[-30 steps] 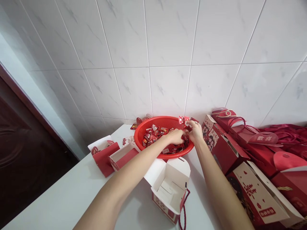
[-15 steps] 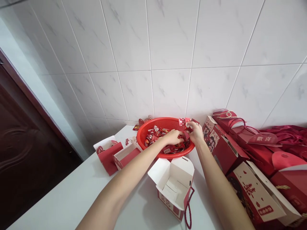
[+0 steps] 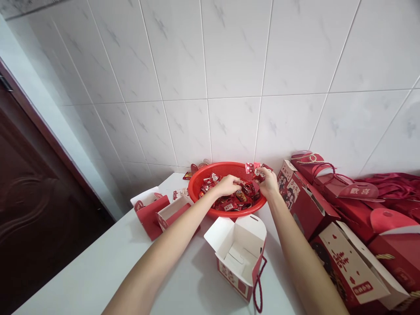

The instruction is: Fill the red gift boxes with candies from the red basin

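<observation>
A red plastic basket (image 3: 229, 214) against the wall holds many candies (image 3: 241, 196) in red wrappers. Inside it, my left hand (image 3: 228, 185) reaches among the candies with its fingers curled down; what its fingertips pinch, if anything, is too small to make out. At the basket's right rim, my right hand (image 3: 268, 180) is closed on wrapped candies (image 3: 252, 168), which stick out past the fingers in pink and red. In front of the basket stands an open gift box (image 3: 238, 253), white inside and red outside, with a dark red cord handle (image 3: 259, 284).
Two open red boxes, one a taller box (image 3: 152, 216) and one a lower box (image 3: 173, 212), stand left of the basket. Several red gift boxes (image 3: 354, 262) crowd the right side. Behind is a tiled wall (image 3: 234, 127); a dark door (image 3: 36, 197) is at left.
My left hand has moved left within the basket, away from my right hand. My right hand stays at the rim with its candies. The view has shifted slightly.
</observation>
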Demonstrator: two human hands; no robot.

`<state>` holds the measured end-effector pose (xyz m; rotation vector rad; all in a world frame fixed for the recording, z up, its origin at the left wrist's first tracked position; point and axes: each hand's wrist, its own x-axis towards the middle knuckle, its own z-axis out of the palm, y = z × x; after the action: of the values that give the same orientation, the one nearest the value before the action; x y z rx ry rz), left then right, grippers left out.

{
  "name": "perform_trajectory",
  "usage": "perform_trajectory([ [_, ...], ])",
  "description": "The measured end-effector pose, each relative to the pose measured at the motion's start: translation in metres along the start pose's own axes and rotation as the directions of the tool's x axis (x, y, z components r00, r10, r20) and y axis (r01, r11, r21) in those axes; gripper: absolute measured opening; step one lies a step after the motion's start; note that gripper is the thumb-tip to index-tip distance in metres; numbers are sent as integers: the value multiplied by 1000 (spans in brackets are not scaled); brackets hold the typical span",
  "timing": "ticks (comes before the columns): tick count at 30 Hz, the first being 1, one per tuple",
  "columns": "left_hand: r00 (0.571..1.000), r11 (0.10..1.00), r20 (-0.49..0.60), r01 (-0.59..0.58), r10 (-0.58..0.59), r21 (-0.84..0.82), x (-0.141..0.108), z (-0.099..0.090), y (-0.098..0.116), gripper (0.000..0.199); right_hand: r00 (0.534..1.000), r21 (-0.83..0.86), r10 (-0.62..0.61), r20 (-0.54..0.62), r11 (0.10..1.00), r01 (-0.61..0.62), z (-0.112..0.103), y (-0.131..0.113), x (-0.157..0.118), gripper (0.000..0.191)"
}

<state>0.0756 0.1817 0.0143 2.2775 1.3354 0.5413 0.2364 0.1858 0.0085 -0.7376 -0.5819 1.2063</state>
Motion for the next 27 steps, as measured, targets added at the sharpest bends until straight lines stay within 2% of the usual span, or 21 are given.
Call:
perform_trajectory([
  [2, 1000, 994, -12, 18, -20, -111, -12, -5, -6, 16, 1000, 3, 16, 26, 1000, -16, 1, -2, -3, 34],
  [6, 996, 928, -41, 53, -73, -368, -36, -14, -15, 25, 992, -69, 19, 127, 998, -10, 6, -7, -12, 35],
  [12, 975, 904, -171, 59, -144, -424, -63, -30, -14, 21, 931, -343, 15, 364, 932, 119, 20, -33, -43, 29],
  [14, 975, 894, -182, 35, -129, -448, -75, -38, -8, 23, 886, -464, 36, 462, 861, 207, 23, -47, -58, 26],
  [16, 987, 889, -134, 22, -94, -457, -89, -46, 1, 25, 827, -581, 85, 556, 751, 314, 24, -60, -75, 26],
  [18, 1000, 907, -24, 6, -18, -422, -103, -55, 13, 23, 754, -661, 160, 637, 617, 428, 25, -72, -91, 24],
  [20, 992, 938, 103, -37, 77, -345, -117, -62, 25, 20, 666, -682, 247, 704, 495, 538, 27, -80, -106, 19],
  [23, 968, 966, 198, -107, 156, -235, -131, -64, 39, 13, 540, -659, 382, 750, 353, 665, 28, -85, -121, 17],
  [25, 956, 980, 245, -122, 159, -159, -136, -60, 46, 16, 492, -635, 448, 747, 262, 726, 29, -85, -126, 16],
  [27, 947, 988, 288, -117, 141, -100, -140, -55, 49, 18, 465, -613, 500, 730, 179, 770, 29, -85, -129, 15],
])
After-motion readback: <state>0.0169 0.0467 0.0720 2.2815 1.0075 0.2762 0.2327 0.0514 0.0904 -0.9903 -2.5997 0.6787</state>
